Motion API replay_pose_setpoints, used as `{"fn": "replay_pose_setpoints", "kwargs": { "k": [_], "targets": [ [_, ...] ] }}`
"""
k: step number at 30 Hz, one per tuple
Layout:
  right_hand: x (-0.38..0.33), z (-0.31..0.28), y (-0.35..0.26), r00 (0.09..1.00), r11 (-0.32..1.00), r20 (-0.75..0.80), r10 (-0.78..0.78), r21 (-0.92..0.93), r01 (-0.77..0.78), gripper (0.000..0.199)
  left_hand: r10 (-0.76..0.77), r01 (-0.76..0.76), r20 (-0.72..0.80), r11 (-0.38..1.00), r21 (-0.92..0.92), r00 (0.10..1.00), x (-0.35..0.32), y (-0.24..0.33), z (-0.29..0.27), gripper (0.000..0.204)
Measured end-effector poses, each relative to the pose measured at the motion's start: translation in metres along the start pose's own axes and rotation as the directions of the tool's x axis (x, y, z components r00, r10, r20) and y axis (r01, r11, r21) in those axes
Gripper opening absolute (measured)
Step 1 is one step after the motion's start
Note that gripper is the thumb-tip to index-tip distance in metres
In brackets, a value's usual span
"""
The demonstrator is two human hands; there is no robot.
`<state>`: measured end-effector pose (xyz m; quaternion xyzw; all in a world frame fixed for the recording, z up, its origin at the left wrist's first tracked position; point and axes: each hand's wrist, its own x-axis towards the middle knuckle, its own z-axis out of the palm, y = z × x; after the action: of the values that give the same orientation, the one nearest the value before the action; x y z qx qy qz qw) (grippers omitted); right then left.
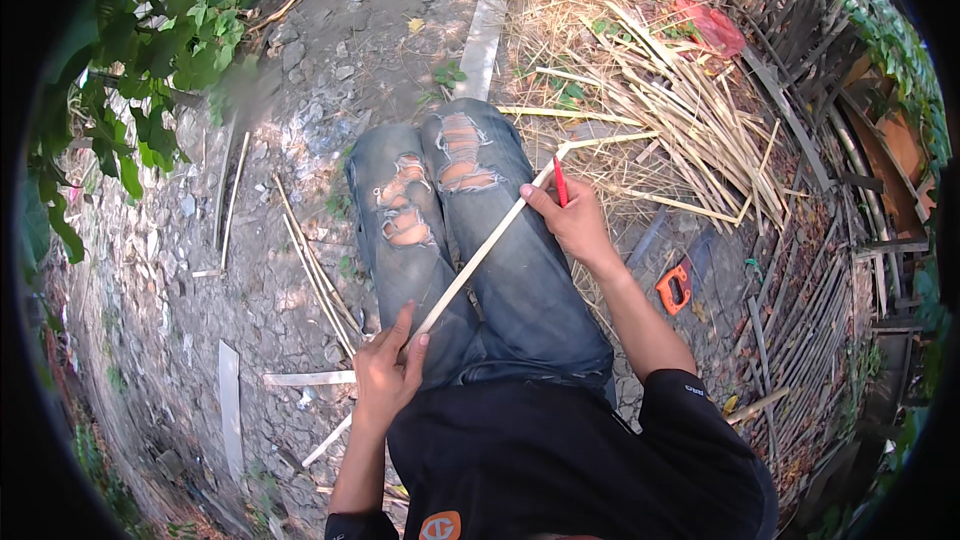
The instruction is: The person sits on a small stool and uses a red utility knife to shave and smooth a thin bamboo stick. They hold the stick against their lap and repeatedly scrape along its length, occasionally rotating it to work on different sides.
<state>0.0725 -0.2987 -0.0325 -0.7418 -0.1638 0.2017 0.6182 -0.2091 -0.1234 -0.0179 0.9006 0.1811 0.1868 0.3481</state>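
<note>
A pale, narrow bamboo strip [465, 275] runs slantwise across my lap, over the torn jeans. Its lower end comes out below my left hand [385, 375], whose thumb and fingers close around it. Farther up, near my knee, my right hand [578, 223] grips the same strip. From that fist sticks up a slim red thing [560, 183], perhaps a knife handle; the rest of it is hidden by the fingers. Just beyond the right hand, the strip appears to bend toward the right.
A heap of split strips [690, 120] lies at the far right, with a red plastic bag [710, 25] behind it. An orange-handled saw [675, 287] rests right of my forearm. Ahead lies a board [485, 35]; leaves [150, 40] overhang the left.
</note>
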Motion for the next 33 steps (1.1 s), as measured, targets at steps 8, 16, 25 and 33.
{"fn": "replay_pose_setpoints", "kwargs": {
  "k": [8, 16, 25, 33],
  "targets": [
    [-0.036, -0.004, -0.015, 0.979, 0.734, 0.075, -0.188, -0.652, 0.191, 0.047, 0.003, -0.003, -0.002, 0.999, 0.040, 1.000, 0.016, 0.008, 0.039, 0.028],
    [-0.032, 0.005, -0.009, 0.982, 0.651, 0.091, -0.164, -0.738, 0.177, 0.052, 0.098, -0.094, -0.030, 0.989, 0.115, 0.995, 0.013, 0.013, 0.030, 0.025],
    [0.036, -0.121, 0.046, 0.860, 0.817, -0.508, -0.042, -0.514, -0.263, 0.075, 0.013, -0.024, 0.062, 0.984, 0.178, 0.998, -0.050, -0.018, -0.051, 0.020],
    [0.022, -0.068, 0.012, 0.980, 0.987, -0.167, -0.105, -0.136, 0.083, 0.041, 0.079, -0.078, -0.009, 0.994, 0.078, 0.997, -0.010, -0.002, -0.017, 0.015]
  ]
}}
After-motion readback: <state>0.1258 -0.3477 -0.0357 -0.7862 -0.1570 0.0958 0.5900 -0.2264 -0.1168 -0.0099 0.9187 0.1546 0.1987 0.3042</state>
